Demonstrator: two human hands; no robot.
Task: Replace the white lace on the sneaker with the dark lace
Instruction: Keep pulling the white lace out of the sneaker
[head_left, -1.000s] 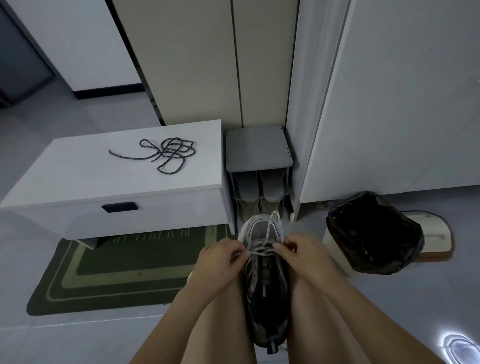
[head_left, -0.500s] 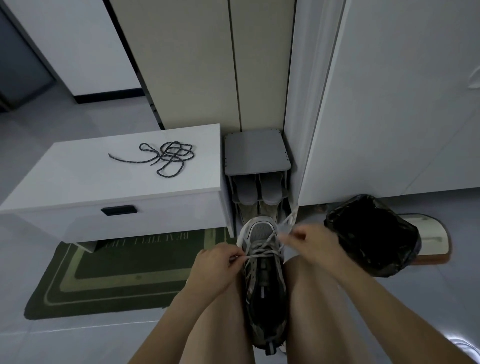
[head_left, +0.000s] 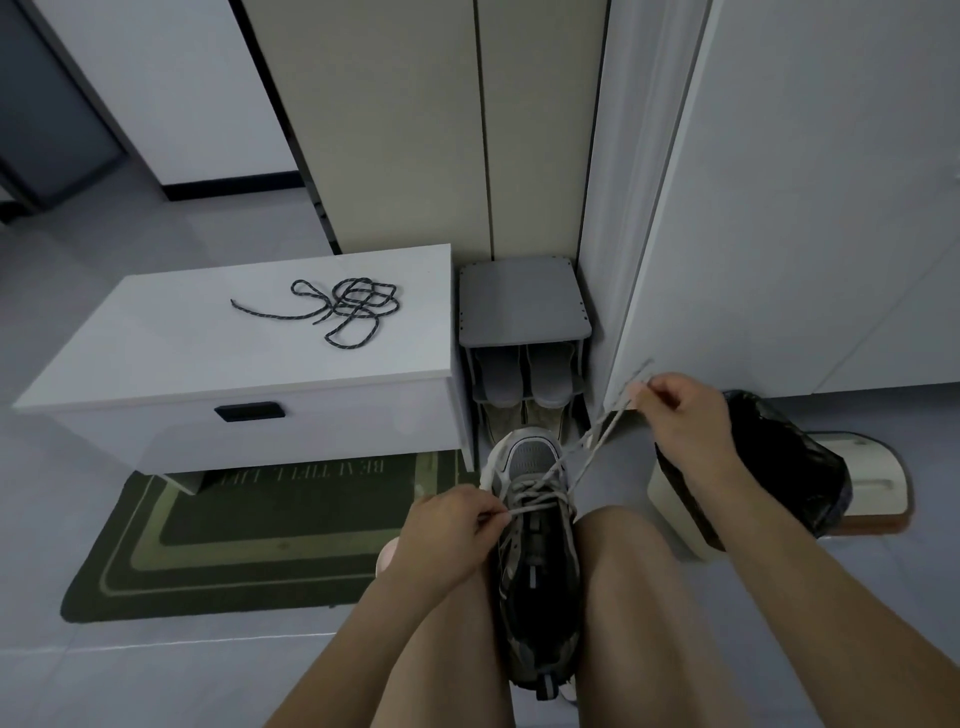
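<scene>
While the grey tiled floor (head_left: 156, 670) lies open along the left and near side, the far side is closed in by tall beige panels (head_left: 415, 130) and a white door (head_left: 805, 208) whose lower corner comes down close to the raised hand. A white drawer bench (head_left: 156, 384) stands left of centre, its front edge overhanging a green doormat (head_left: 260, 545) that runs out from under it towards the person. On the right, a bin lined with a black bag (head_left: 779, 457) stands just beside the right forearm. In the narrow gap between bench and door sits a grey shoe rack (head_left: 522, 296) holding slippers.

The sneaker (head_left: 535, 571) is wedged between the person's bare knees, toe pointing away and ending just short of the rack's foot. The left hand (head_left: 447, 530) rests at the shoe's left edge, thumb and forefinger pinched on the white lace (head_left: 592, 447) where it leaves the eyelets. The right hand (head_left: 680, 421) is lifted up and to the right, above the bin's near rim, fingers curled and pinching the same lace; its strands run taut from the upper eyelets to that hand, and a short end sticks out past the fingers towards the door edge. The lower eyelets remain threaded.

The dark lace (head_left: 343, 306) lies in a loose tangle on the bench top, back from the front edge, one end trailing left, well apart from the sneaker.
</scene>
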